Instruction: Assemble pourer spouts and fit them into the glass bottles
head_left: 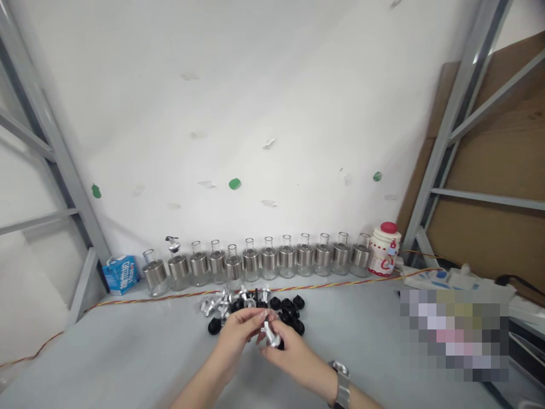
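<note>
You grasp a shiny silver, curved, spout-like fitting with a dark lower end in your right hand, just above the grey bench. Your left hand curls in from the other side, its fingertips meeting the right's at the fitting's upper end; whether they pinch it or merely touch it, you cannot tell from this view. A silver metal-banded wristwatch circles your right wrist. Just beyond both hands spreads a loose cluster of small silver fittings and round black plastic pieces, partly hidden behind your fingers. Farther out, a twisted red-and-yellow cord crosses the bench in front of twelve clear glass bottles with silver metal sleeves, upright in a row. A silver-and-black pourer tops the second from the left. Well to the left of your left hand sits a blue-and-white carton; beyond your right hand, off to the right, stands a cream jar with red decoration and a red lid.
</note>
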A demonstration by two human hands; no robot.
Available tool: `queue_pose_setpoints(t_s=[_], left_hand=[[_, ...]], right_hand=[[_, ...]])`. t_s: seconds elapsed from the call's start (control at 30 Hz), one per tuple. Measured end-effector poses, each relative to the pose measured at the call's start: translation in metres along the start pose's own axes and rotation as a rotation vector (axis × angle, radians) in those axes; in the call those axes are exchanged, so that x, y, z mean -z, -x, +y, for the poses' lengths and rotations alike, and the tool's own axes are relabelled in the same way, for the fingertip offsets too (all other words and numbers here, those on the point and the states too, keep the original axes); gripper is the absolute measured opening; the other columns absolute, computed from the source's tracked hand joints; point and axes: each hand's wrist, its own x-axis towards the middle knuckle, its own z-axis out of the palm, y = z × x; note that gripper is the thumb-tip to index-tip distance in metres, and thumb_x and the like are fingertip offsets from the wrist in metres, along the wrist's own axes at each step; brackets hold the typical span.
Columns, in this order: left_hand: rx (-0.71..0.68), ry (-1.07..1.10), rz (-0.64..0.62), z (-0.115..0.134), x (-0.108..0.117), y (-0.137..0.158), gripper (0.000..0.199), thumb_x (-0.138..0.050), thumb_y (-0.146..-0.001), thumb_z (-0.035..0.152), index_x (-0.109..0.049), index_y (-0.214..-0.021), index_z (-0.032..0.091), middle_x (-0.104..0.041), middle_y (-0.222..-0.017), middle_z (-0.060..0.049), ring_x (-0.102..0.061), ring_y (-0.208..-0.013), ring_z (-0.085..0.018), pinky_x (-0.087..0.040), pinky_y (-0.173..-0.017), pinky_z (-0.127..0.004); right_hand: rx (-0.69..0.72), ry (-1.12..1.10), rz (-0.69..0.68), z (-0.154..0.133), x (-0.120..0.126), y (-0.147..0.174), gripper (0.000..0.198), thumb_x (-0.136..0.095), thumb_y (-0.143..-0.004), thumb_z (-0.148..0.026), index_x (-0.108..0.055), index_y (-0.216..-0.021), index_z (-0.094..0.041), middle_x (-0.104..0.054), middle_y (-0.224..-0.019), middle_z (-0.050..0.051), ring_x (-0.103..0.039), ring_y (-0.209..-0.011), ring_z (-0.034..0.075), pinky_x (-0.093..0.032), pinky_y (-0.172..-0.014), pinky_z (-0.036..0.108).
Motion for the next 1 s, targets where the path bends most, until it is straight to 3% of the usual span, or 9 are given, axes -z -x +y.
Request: queue_pose_setpoints(t_s=[0.27,0.47,0.57,0.67,0.8,1.0], left_hand=[[-0.041,-0.031,-0.039,0.003,0.0,0.001,0.018,-0.065,-0.069,0.028,-0.069,-0.077,0.012,-0.068,-0.071,-0.006,-0.055,-0.06,-0.012,-0.038,-0.056,-0.021],[-0.051,-0.086,-0.049,0.002,0.007,-0.001,0.019,-0.065,-0.069,0.028,-0.069,-0.078,0.012,-0.069,-0.07,-0.007,-0.058,-0.065,-0.015,-0.041,-0.063,-0.024],[-0.072,-0.137,-0.063,0.002,0.007,0.0,0.022,-0.061,-0.071,0.03,-0.068,-0.085,0.015,-0.069,-0.082,-0.008,-0.06,-0.075,-0.018,-0.042,-0.07,-0.026],[-0.153,-0.225,-0.084,0.003,0.003,0.001,0.027,-0.068,-0.064,0.026,-0.067,-0.09,0.018,-0.066,-0.098,-0.008,-0.058,-0.088,-0.021,-0.042,-0.077,-0.029],[-0.287,-0.365,-0.065,0.005,-0.004,0.004,0.029,-0.07,-0.058,0.017,-0.066,-0.087,0.019,-0.065,-0.092,-0.006,-0.057,-0.089,-0.021,-0.042,-0.078,-0.029],[-0.316,-0.384,0.018,0.007,-0.007,0.007,0.023,-0.067,-0.055,0.008,-0.067,-0.075,0.019,-0.063,-0.08,-0.002,-0.057,-0.081,-0.019,-0.041,-0.076,-0.027]], right_hand=[[-0.17,-0.126,-0.035,-0.004,-0.001,-0.004,0.014,-0.054,-0.064,-0.013,-0.055,-0.078,-0.017,-0.049,-0.063,-0.004,-0.043,-0.053,0.009,-0.034,-0.053,0.021],[-0.233,-0.162,-0.06,-0.002,0.001,-0.006,0.02,-0.054,-0.063,-0.013,-0.053,-0.083,-0.018,-0.048,-0.063,-0.006,-0.037,-0.042,0.005,-0.029,-0.042,0.019],[-0.264,-0.179,-0.018,0.001,0.002,-0.007,0.027,-0.055,-0.061,-0.013,-0.049,-0.086,-0.018,-0.047,-0.061,-0.007,-0.036,-0.037,0.003,-0.028,-0.039,0.018],[-0.304,-0.231,0.02,0.005,0.002,-0.009,0.031,-0.056,-0.061,-0.017,-0.043,-0.089,-0.019,-0.042,-0.055,-0.01,-0.032,-0.031,0.003,-0.027,-0.034,0.018],[-0.273,-0.275,-0.036,0.005,0.002,-0.007,0.039,-0.058,-0.061,-0.019,-0.038,-0.095,-0.019,-0.043,-0.057,-0.011,-0.035,-0.03,0.002,-0.031,-0.033,0.018],[-0.208,-0.303,-0.088,0.0,0.0,-0.003,0.046,-0.056,-0.059,-0.012,-0.04,-0.103,-0.018,-0.047,-0.066,-0.008,-0.043,-0.035,0.003,-0.034,-0.034,0.018]])
